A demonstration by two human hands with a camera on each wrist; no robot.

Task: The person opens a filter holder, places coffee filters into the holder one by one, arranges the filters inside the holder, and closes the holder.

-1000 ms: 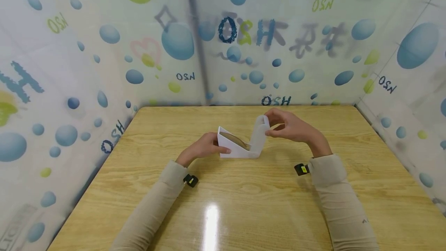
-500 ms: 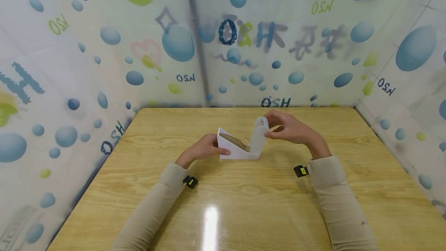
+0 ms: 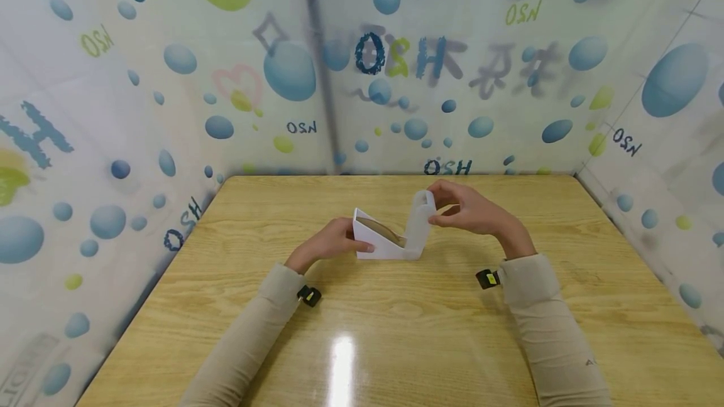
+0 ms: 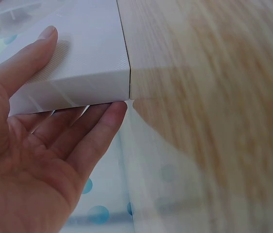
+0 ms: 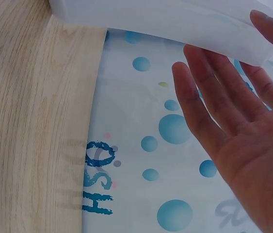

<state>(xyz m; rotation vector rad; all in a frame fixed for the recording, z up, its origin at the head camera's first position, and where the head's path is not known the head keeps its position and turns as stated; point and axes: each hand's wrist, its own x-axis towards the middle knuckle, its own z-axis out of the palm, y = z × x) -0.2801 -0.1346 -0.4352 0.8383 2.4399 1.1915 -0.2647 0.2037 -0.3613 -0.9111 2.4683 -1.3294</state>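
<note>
A white box [image 3: 376,245] with a slanted top stands on the table, and something flat and brown [image 3: 381,231] shows inside it. A translucent plastic cover [image 3: 417,228] rises at a tilt from the box's right end. My left hand [image 3: 328,242] grips the box's left end; in the left wrist view the thumb lies on one face of the box [image 4: 90,43] and the fingers are against its end. My right hand [image 3: 475,209] holds the upper end of the cover. In the right wrist view the thumb and fingers are on either side of the cover [image 5: 141,17].
The wooden table [image 3: 396,325] reaches to a curtain-like backdrop [image 3: 481,86] with blue and green dots on the back and sides. Each wrist carries a small black camera, such as the right camera [image 3: 488,279]. A bright light reflection lies on the tabletop near me.
The head view has tilted very slightly, so everything sits a little lower. Both hands, the box and the cover keep the same positions relative to one another.
</note>
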